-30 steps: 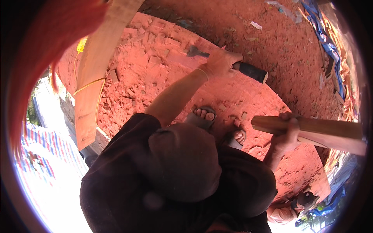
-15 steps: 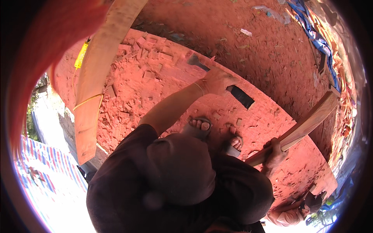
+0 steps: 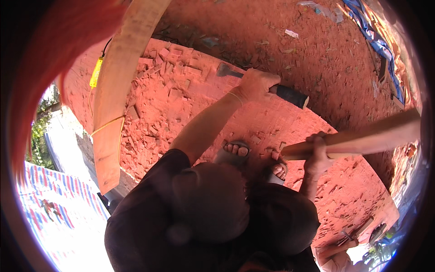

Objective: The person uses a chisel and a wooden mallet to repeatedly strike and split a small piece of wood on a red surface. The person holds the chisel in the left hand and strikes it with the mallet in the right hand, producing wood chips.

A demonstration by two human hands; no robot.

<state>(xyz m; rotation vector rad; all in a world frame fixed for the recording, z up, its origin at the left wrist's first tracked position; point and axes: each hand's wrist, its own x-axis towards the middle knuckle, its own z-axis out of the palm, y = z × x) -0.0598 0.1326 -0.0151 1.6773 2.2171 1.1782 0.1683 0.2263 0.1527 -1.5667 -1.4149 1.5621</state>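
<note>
My left hand (image 3: pixel 258 84) is closed round a chisel (image 3: pixel 292 96) with a black-wrapped handle. Its flat grey blade lies to the left, against a large red wooden slab. Off to the right, my right hand (image 3: pixel 318 154) grips a thick wooden bar (image 3: pixel 367 140), whose far end reaches out past the slab's edge. The bar is held above the slab and apart from the chisel. My sandalled feet (image 3: pixel 235 149) are on the slab (image 3: pixel 281 113) between the two hands, below my bent knees.
Wood chips (image 3: pixel 167 68) litter the slab. A long board (image 3: pixel 115 86) tied with yellow cord stands at the left, beside a yellow object (image 3: pixel 96 72). Another person's arm (image 3: pixel 340 248) shows at the lower right. Striped sheeting (image 3: pixel 59 195) lies at the lower left.
The wooden bar in my right hand has swung up and to the right. The chisel's handle end has turned toward the slab's far edge, my left hand still on it.
</note>
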